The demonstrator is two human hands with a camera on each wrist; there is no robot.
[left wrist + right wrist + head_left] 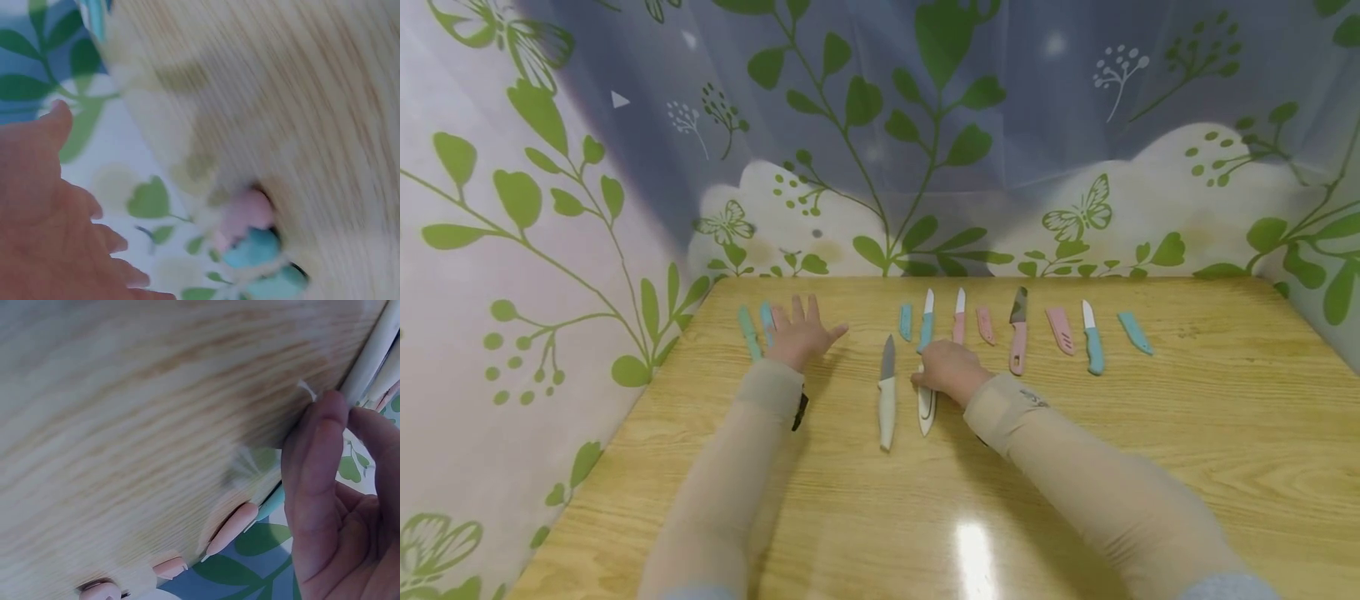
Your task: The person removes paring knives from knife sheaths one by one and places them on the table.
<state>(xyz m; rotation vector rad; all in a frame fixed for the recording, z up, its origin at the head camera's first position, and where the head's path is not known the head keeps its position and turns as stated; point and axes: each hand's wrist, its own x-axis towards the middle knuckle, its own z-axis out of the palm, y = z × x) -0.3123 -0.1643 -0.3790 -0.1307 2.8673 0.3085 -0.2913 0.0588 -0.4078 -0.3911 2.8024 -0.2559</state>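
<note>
My right hand [953,372] pinches a white knife sheath [928,414] between thumb and fingers, its pointed end towards me. In the right wrist view, the same hand [331,487] has its fingertips on the white sheath [369,362]. Left of it lies a white-handled knife [887,408] with a grey blade pointing away. My left hand [800,335], fingers spread, is over the left group and holds nothing. Beside it lie a green knife [749,333] and a blue one [766,321]; a pink piece [247,215] shows beside them in the left wrist view.
Along the back lie a blue sheath [906,322], a blue-handled knife [927,321], a pink-handled knife [959,317], a pink sheath [986,325], a dark-bladed pink knife [1018,333], another pink sheath [1061,331], another blue knife [1093,342] and blue sheath [1135,332]. A leaf-print curtain [820,225] borders the table.
</note>
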